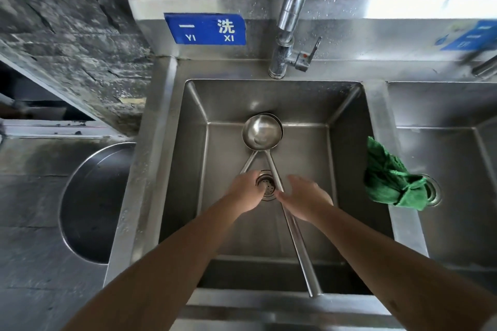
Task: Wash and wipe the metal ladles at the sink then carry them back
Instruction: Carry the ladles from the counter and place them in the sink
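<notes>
Head cam looks straight down into the left sink basin (pixel 347 148). Two metal ladles (pixel 262 130) lie in it with bowls stacked near the back wall and handles fanning toward the person. The left hand (pixel 246 189) is curled around the left handle next to the drain (pixel 266 185). The right hand (pixel 306 197) has its fingers spread loose, resting on the long right handle. A green cloth (pixel 390 177) hangs over the divider between basins, and the faucet (pixel 291 16) stands behind.
</notes>
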### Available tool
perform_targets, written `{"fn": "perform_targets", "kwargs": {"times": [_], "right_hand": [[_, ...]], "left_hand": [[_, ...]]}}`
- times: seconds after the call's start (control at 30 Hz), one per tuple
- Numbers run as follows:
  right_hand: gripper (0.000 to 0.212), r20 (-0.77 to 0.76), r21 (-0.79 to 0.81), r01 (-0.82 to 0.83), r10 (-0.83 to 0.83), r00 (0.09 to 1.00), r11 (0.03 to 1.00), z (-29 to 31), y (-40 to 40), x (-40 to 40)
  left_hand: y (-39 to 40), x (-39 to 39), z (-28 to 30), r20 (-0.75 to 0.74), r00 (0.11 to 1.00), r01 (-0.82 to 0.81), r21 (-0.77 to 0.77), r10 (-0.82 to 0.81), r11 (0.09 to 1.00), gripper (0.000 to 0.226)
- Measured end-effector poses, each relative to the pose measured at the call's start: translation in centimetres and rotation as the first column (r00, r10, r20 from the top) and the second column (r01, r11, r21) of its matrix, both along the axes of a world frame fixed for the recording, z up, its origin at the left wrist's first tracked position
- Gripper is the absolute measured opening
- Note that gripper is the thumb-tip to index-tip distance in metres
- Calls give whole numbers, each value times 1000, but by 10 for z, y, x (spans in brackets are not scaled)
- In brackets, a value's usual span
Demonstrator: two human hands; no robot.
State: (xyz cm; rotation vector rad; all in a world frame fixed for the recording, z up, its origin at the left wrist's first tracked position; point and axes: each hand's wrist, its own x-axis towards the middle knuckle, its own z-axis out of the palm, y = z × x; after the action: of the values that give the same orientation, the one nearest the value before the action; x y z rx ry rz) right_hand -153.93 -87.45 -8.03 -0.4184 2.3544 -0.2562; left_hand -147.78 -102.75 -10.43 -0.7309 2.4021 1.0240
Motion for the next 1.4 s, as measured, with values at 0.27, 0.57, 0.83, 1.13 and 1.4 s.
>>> {"fn": "perform_targets", "kwargs": {"times": [0.27,0.57,0.83,1.13,1.4], "right_hand": [[64,-209,41,-171,176,962,984,85,12,27],[83,-295,126,-342,364,884,931,130,40,65],[73,-313,110,-525,531,787,844,150,54,94],[51,-325,-3,-807,762,560,591,147,-7,189],[78,-325,41,-999,946,18,34,154,-44,400]], "left_hand": [[-19,42,105,-27,946,300,-309,-323,903,48],[6,89,167,29,899,373,-571,-436,731,73],[34,164,186,-9,979,168,-537,-205,827,63],[66,345,180,-50,952,-284,-507,301,814,57],[121,557,181,-55,692,-627,-539,720,562,51]]}}
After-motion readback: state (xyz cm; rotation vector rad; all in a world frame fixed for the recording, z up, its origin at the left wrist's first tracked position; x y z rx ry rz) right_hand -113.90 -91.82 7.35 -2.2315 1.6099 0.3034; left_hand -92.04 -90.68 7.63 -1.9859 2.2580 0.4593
